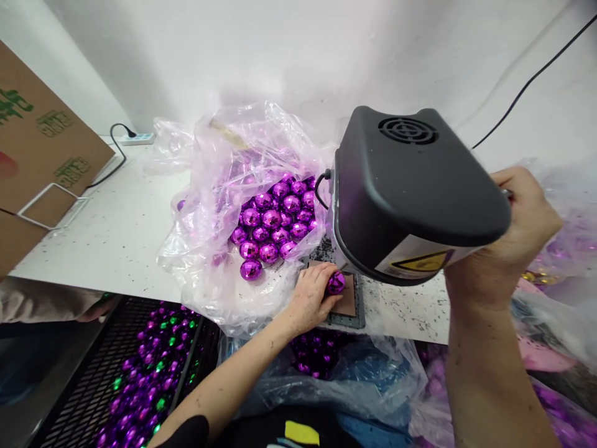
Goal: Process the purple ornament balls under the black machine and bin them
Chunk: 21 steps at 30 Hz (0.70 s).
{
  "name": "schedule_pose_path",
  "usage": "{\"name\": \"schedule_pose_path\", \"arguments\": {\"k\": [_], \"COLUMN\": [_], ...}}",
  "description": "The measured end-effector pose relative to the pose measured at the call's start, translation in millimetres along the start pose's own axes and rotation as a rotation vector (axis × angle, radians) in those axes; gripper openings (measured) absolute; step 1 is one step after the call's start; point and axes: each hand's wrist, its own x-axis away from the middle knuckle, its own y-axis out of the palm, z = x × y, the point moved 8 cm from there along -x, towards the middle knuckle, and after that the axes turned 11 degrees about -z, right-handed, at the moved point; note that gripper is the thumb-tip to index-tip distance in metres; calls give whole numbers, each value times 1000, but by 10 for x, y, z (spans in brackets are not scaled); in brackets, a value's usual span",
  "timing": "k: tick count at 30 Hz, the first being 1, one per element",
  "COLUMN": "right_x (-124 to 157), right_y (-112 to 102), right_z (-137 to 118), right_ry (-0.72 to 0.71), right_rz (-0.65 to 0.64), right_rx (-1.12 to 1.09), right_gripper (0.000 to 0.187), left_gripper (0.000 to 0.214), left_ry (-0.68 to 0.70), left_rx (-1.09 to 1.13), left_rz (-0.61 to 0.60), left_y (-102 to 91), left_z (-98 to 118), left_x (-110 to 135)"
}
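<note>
My left hand (311, 297) pinches a shiny purple faceted ball (336, 283) low at the front of a black machine (415, 180). Beneath the ball lies a brown pad (346, 303) on the machine's dark base plate (358, 311). My right hand (525, 224) wraps round a handle at the right side of the machine; most of that handle is hidden. A vent grille and a yellow warning label show on the black housing. Beside my left hand, a clear plastic bag (200, 205) spills many purple balls (270, 219) onto the white table (125, 230).
A cardboard box (41, 155) leans in at the left, near a power strip (137, 139). Below the table's front edge, a black crate (84, 379) holds purple and green balls. More plastic bags (564, 224) crowd the right. A person's sleeve (46, 300) shows at lower left.
</note>
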Motion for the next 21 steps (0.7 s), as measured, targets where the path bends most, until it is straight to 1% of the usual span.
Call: {"name": "schedule_pose_path", "arguments": {"k": [2,5,8,13,17,21], "right_x": [3,8,21,50,113,305], "right_y": [-2,4,2,-8,-27,-94], "right_z": [-5,-24,-34,-15,-42,-167], "right_ry": [-1,-12,-29,-68,-142,-264], "right_rz": [1,-14,-23,-9,32,128], "right_rx": [-4,8,19,23,64,194], "right_gripper": [40,41,42,41,40,39], "left_gripper": [51,42,43,44,43,43], "left_ry": [-36,-74,-63,-28,-25,-24], "left_rx": [5,19,13,4,19,34], "left_rz": [-6,34,77,70,47,23], "left_y": [11,13,21,42,53,77], "left_z": [-1,-12,-13,-25,-39,-41], "left_x": [-25,-39,-36,-34,-39,-41]}}
